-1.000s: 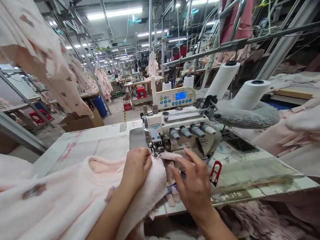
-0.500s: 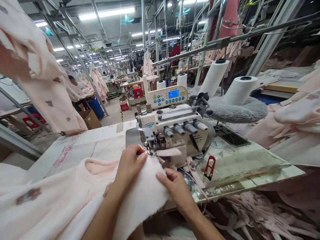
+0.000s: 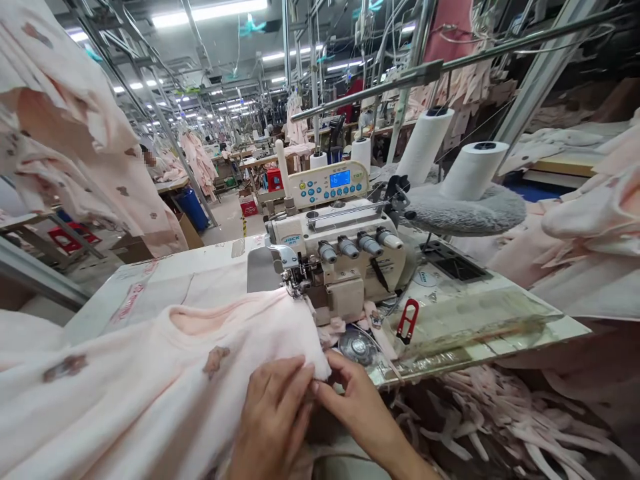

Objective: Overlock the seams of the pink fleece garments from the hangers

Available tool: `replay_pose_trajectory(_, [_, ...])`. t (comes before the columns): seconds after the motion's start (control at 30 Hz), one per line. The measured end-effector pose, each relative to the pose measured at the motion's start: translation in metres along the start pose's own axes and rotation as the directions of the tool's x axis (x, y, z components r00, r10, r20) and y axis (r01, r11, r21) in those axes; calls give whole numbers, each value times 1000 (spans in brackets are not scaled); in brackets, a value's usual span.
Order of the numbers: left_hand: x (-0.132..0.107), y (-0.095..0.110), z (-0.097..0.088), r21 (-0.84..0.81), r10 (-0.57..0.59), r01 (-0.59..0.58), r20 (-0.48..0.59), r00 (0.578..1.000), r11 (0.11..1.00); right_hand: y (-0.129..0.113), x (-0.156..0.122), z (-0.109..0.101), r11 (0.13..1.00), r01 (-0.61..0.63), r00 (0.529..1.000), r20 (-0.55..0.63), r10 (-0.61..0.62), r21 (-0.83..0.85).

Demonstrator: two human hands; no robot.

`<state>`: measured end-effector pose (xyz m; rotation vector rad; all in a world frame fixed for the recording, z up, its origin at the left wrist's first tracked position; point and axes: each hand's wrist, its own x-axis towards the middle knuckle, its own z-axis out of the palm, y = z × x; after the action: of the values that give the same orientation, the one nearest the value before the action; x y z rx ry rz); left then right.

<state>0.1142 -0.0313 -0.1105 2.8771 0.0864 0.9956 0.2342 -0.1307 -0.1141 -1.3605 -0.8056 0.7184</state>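
A pale pink fleece garment with brown printed motifs spreads over the left of the table, its neckline facing up. One edge of it runs under the presser foot of a white overlock sewing machine. My left hand is closed on the garment's near edge, fingers bent over the cloth. Close beside it, my right hand pinches the same edge between thumb and fingers. Both hands are at the table's front edge, apart from the presser foot. The left fingertips are partly hidden by the cloth.
Red thread snips lie on the table right of the machine. White thread cones stand behind, one on a grey fluffy cover. Pink garments hang at the left. Fabric strips hang below the table. A person sits far left.
My left hand has moved from beside the presser foot down to the garment's near edge, next to my right hand. The loose pink strip at the foot has dropped down. The view has shifted slightly.
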Motion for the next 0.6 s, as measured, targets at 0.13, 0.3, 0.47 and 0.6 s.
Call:
replay_pose_trajectory(0.13, [2, -2, 5, 121, 46, -27, -155, 987, 992, -2, -8, 1, 993, 83, 997, 14, -82, -78])
replay_pose_trajectory(0.3, [22, 4, -6, 78, 106, -90, -229, 968, 993, 4, -10, -10, 815, 365, 888, -93, -449, -450])
replay_pose_trajectory(0.47, [40, 10, -19, -30, 91, -97, -154, 984, 995, 0, 1, -21, 485, 562, 673, 30, -739, -670])
replay_pose_trajectory(0.6, [68, -23, -21, -38, -259, 258, -20, 966, 965, -1, 6, -20, 425, 598, 610, 42, -791, -679])
